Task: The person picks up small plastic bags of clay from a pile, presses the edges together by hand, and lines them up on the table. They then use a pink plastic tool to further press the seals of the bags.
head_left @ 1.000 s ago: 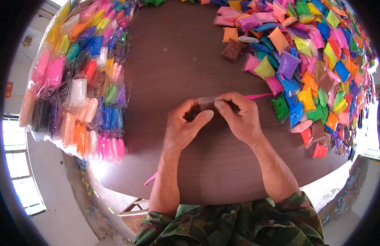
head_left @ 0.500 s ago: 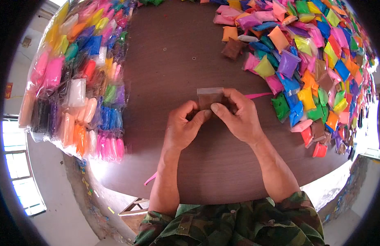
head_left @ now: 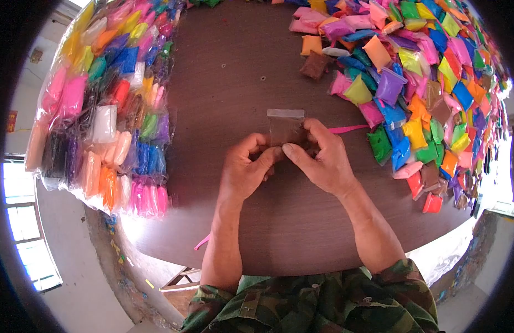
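Note:
A small clear zip bag [head_left: 286, 126] stands up between my two hands over the middle of the table, its pale strip at the top edge. It looks brown, much like the table behind it. The fingers of my left hand [head_left: 247, 166] are closed at its lower left corner. My right hand [head_left: 323, 160] pinches it along the right side, thumb across the bottom front. Both thumb tips nearly meet below the bag. Part of the bag's lower end is hidden behind the thumbs.
Clear packs of coloured clay-like rolls [head_left: 104, 123] are piled on the left of the dark table [head_left: 229, 100]. Many small coloured packets [head_left: 390, 86] heap up on the right. A pink strip [head_left: 348, 129] lies just beyond my right hand, another pink piece [head_left: 202, 242] beside my left forearm.
The bag shows taller above my fingers, its top edge further up. My thumbs have slid lower on it, and my left hand has shifted slightly down and left.

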Action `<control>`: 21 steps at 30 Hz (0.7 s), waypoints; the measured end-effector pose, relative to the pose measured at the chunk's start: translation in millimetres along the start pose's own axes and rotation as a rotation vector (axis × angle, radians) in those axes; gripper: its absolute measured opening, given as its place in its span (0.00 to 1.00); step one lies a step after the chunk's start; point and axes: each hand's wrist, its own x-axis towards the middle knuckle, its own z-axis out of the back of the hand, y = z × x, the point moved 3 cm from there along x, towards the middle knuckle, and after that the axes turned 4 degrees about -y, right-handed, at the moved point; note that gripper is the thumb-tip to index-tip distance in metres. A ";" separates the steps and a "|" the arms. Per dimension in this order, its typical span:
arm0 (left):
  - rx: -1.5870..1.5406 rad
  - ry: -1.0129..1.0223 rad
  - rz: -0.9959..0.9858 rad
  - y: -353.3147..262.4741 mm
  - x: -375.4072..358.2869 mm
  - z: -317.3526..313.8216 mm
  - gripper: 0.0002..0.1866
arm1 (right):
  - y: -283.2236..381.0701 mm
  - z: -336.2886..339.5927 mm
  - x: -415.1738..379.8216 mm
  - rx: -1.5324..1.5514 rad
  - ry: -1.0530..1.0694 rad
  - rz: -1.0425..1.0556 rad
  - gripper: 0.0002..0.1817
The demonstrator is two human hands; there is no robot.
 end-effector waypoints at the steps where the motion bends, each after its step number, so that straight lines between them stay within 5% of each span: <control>1: -0.028 0.000 -0.009 2.7 0.9 0.6 0.07 | -0.1 0.0 0.0 0.021 -0.003 -0.005 0.17; 21: 0.091 -0.061 -0.003 -7.7 5.9 -5.7 0.07 | -11.6 -1.3 5.9 -0.010 -0.056 0.014 0.14</control>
